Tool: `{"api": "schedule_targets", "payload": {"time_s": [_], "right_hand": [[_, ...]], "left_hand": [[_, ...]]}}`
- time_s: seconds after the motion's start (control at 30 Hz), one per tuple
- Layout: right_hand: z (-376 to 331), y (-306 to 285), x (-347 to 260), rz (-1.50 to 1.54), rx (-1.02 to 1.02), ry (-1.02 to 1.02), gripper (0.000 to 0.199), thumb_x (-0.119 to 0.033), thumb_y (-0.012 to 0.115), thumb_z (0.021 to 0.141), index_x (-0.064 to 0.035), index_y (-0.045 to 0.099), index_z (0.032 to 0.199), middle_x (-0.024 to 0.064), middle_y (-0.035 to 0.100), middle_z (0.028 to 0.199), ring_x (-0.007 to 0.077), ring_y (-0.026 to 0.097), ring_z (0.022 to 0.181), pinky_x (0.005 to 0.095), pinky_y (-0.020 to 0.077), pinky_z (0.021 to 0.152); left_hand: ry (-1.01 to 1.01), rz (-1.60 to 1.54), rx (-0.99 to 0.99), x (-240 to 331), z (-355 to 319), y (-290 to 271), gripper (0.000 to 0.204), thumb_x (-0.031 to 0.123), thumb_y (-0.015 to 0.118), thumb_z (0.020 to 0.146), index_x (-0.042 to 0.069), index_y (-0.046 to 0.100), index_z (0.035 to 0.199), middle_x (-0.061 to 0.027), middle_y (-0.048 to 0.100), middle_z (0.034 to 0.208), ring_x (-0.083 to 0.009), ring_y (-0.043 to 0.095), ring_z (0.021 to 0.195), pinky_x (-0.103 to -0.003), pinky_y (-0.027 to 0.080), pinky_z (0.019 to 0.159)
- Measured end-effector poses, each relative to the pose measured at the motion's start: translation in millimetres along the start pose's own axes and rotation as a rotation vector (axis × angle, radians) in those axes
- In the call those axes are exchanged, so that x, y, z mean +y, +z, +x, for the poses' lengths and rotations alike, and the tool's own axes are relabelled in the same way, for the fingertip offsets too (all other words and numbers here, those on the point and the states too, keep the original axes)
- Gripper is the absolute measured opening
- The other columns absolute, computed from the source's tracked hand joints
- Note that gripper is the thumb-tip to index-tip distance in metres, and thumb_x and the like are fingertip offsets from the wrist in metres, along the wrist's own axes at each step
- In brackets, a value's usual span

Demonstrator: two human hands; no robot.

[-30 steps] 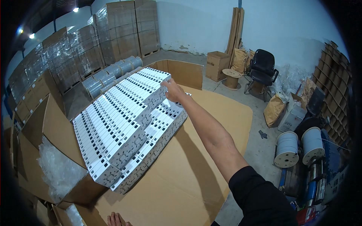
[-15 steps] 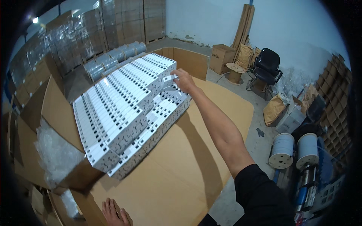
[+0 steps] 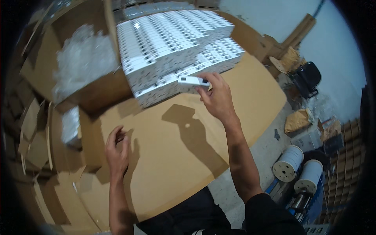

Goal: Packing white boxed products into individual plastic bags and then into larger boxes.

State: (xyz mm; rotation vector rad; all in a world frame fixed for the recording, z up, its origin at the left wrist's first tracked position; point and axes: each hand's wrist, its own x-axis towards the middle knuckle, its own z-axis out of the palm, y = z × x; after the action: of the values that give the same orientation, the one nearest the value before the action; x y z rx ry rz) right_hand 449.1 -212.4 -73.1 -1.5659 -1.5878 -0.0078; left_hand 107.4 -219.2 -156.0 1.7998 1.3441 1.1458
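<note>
My right hand (image 3: 217,97) grips a flat white plastic module (image 3: 190,81) by one end, between thumb and fingers. The module is held above the cardboard surface, and dark squares show on its narrow upper edge. Just behind it stand stacked rows of similar white modules (image 3: 160,58), stepped down to a lower layer on the near side. My left hand (image 3: 117,152) hovers over the left part of the cardboard, with nothing in it, its fingers loosely bent and the thumb apart.
Brown cardboard (image 3: 156,156) covers the work surface. An opened carton (image 3: 96,88) on the left holds clear plastic bags (image 3: 84,58), and a smaller box (image 3: 92,133) stands before it. On the floor at right are cable spools (image 3: 289,160), a paper sack (image 3: 297,120) and a black chair (image 3: 307,80).
My right hand has drawn the module from the far right end of the stack back toward me. My left hand has risen off the surface's near edge. The view has shifted too.
</note>
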Motion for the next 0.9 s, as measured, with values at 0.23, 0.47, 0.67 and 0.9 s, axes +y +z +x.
{"api": "schedule_targets", "payload": {"time_s": [0.23, 0.47, 0.67, 0.9], "right_hand": [[-43.8, 90.3, -90.6, 0.309, -0.309, -0.020, 0.025, 0.000, 0.072, 0.086, 0.0004, 0.065, 0.110, 0.0122, 0.063, 0.104, 0.0250, 0.068, 0.084, 0.0313, 0.0595, 0.061], [-59.2, 135.4, -103.5, 0.735, -0.464, 0.028, 0.020, -0.003, 0.070, 0.089, 0.0010, 0.066, 0.109, 0.0129, 0.059, 0.114, 0.0212, 0.066, 0.096, 0.0332, 0.0559, 0.078], [-73.2, 159.5, -87.9, 1.041, -0.413, 0.210, 0.017, 0.002, 0.065, 0.095, 0.0050, 0.060, 0.111, 0.0122, 0.057, 0.120, 0.0151, 0.065, 0.104, 0.0291, 0.0563, 0.080], [-67.5, 159.2, -82.3, 0.696, -0.438, 0.153, 0.045, 0.008, 0.066, 0.089, 0.0010, 0.045, 0.128, 0.0210, 0.069, 0.110, 0.0311, 0.070, 0.107, 0.0401, 0.0568, 0.090]], "left_hand": [[-0.247, -0.455, -0.154, -5.2, 1.2, -16.7, 0.037, 0.025, 0.050, 0.108, 0.004, 0.052, 0.139, -0.0081, 0.068, 0.090, -0.0103, 0.062, 0.080, -0.024, 0.051, 0.074], [-0.369, -0.709, 0.055, -8.2, 7.0, -25.6, 0.028, 0.031, 0.045, 0.110, 0.010, 0.058, 0.121, -0.0025, 0.062, 0.081, -0.0091, 0.059, 0.069, -0.024, 0.048, 0.060], [-0.303, -0.503, 0.048, -13.9, 10.5, -22.8, 0.031, 0.009, 0.061, 0.100, 0.007, 0.053, 0.130, -0.0102, 0.068, 0.096, -0.0125, 0.064, 0.087, -0.027, 0.052, 0.073], [-0.203, -0.350, 0.007, -17.1, 13.8, -22.8, 0.049, -0.007, 0.060, 0.095, 0.003, 0.043, 0.139, -0.0144, 0.065, 0.119, -0.0202, 0.062, 0.113, -0.033, 0.051, 0.099]]}}
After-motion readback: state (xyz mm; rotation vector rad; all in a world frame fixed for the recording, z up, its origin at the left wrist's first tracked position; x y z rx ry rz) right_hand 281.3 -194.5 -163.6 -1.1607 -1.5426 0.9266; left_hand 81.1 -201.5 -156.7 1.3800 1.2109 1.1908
